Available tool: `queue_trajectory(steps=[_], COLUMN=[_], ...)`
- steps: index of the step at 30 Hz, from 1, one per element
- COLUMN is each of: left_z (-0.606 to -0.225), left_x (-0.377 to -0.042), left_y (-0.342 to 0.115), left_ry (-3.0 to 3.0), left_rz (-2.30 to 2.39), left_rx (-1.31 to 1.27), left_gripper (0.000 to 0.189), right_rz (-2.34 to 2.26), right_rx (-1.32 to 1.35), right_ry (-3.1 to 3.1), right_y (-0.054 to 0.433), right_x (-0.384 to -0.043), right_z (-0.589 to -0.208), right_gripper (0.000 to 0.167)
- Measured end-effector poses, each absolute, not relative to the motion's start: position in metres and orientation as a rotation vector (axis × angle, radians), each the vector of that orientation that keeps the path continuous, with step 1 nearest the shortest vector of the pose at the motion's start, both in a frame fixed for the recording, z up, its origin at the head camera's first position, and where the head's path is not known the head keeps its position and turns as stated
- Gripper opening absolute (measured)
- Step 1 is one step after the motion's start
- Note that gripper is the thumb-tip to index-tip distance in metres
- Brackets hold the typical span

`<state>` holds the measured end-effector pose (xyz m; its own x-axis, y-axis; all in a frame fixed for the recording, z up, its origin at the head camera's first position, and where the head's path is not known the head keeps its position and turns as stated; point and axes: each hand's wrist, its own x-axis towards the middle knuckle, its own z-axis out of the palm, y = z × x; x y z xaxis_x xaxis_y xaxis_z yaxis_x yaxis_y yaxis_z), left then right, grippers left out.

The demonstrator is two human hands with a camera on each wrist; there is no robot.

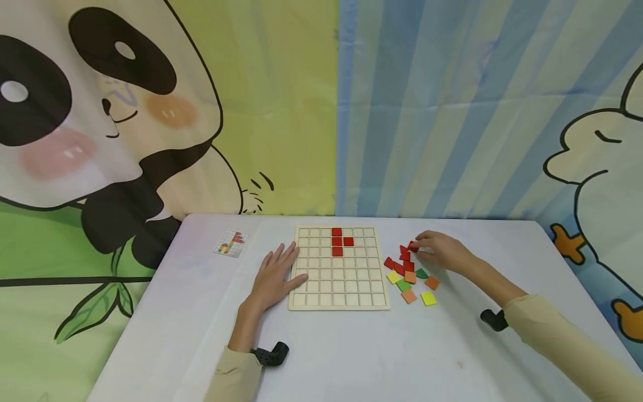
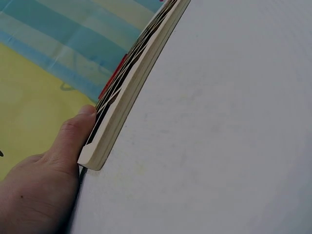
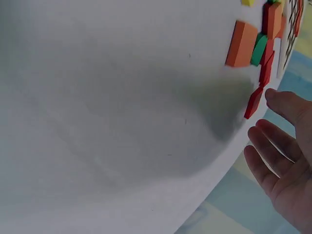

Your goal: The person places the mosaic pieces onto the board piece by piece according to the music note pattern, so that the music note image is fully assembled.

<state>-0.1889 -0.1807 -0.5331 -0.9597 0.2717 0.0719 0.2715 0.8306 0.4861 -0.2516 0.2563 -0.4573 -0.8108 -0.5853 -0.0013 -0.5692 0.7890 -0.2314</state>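
A pale wooden grid board [image 1: 311, 285] lies on the table with several red square tiles [image 1: 337, 242] set in its upper cells. My left hand [image 1: 273, 277] rests at the board's left edge, fingers spread and the thumb over the rim; the left wrist view shows that thumb [image 2: 73, 134] against the board's side. My right hand [image 1: 444, 251] reaches over the top of a loose pile of tiles. Its thumb and fingers are apart in the right wrist view, near a red tile [image 3: 253, 103] on the table, with nothing visibly held between them.
Right of the board lie loose tiles: several red, an orange tile [image 1: 409, 296], a yellow tile [image 1: 428, 298] and a green tile [image 1: 421, 273] among them. A small pattern card [image 1: 231, 243] lies left of the board. A printed cloth backdrop [image 1: 281, 111] hangs behind the white table [image 1: 351, 357].
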Motion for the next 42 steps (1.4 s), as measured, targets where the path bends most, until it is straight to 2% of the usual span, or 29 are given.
queue_trajectory(steps=[6,12,31,42], left_z=[-0.533,-0.534,-0.535,-0.533], left_x=[-0.19,-0.188,-0.182,-0.184], left_y=[-0.181,-0.182,-0.183,-0.18], left_ry=[3.007,2.997,3.0,3.017], left_rz=[0.796,0.802,0.81,0.838], left_rx=[0.441,0.437,0.424,0.434], left_gripper=[0.084,0.084,0.083,0.082], right_rz=[-0.331,-0.389,-0.566,-0.581], right_rx=[-0.92,-0.903,-0.946,-0.86], right_ry=[2.839,2.86,2.926,2.983], right_y=[0.251,0.25,0.253,0.255], right_x=[-0.273,-0.276,-0.264,-0.265], right_z=[-0.463,-0.47,-0.487,-0.486], right_gripper=[0.012,0.009,0.01,0.019])
